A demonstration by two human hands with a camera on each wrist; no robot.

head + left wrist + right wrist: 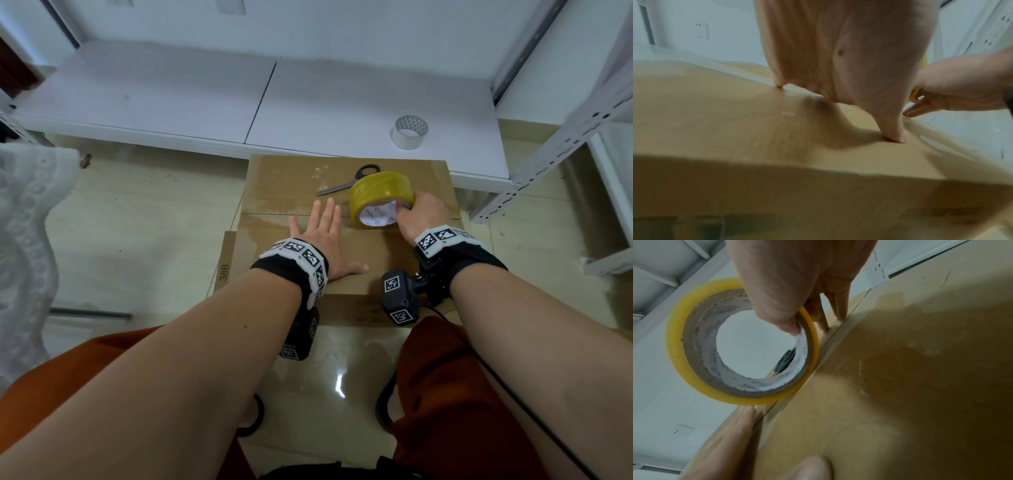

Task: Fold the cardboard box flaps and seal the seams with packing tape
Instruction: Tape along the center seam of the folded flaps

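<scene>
Forearms: bare, reaching forward from above orange-clad knees, each wrist banded with black-and-white marker tags and carrying a small camera.
Left hand (325, 245): laid palm down on the near flap of the cardboard box (376, 260), fingers straight and spread, thumb stretched out to the right along the board; grasping nothing, pressing flat. Fingertips reaching up to the centre seam (260, 214).
Left hand, wrist view (838, 53): thumb tip planted on the cardboard, palm arched just above it.
Right hand (419, 214): to the right of the left, wrist cocked, thumb hooked inside the core and fingers wrapped over the outside of the yellow packing tape roll (380, 195); clenched round the roll. In the right wrist view two fingertips (840, 311) touching the board just beside the seam.
Tape roll: standing on edge on the box top, right over the seam, just beyond the left fingertips and held at its right side.
Box: closed flaps up, on a tiled floor, marked 38B on its left side; glossy strips of tape on the top.
Scissors (346, 185): black-handled, lying on the far flap behind the roll, partly hidden by it.
White tape roll (409, 132): farther back, alone on a low white shelf board (205, 99).
</scene>
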